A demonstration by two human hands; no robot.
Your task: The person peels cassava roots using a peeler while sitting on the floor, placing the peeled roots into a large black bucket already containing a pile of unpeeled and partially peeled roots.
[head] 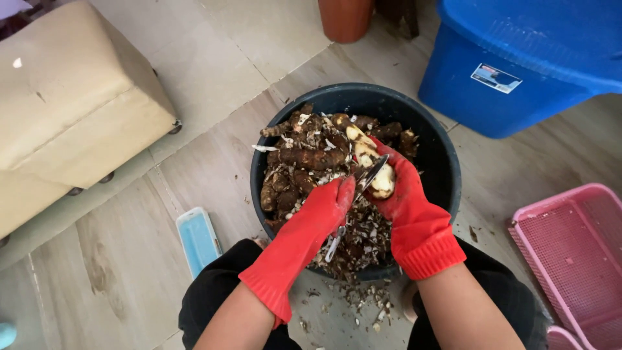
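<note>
Tiled floor [214, 71], black tub [447, 162] at 12 o'clock. Left hand [327, 207] is clenching peeler [370, 174]; right hand [402, 194] is grasping half-peeled root [382, 181]. Blade is working twd right fingers; slick root could slip, cutting glove.

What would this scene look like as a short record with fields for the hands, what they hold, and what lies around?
left hand: red glove, grips a peeler
right hand: red glove, holds a partly peeled pale root
basin: dark, round, filled with brown roots and peelings
floor: tiled, scraps beside the basin
nearby: blue tub, pink basket, beige stool, light blue flat object
</note>
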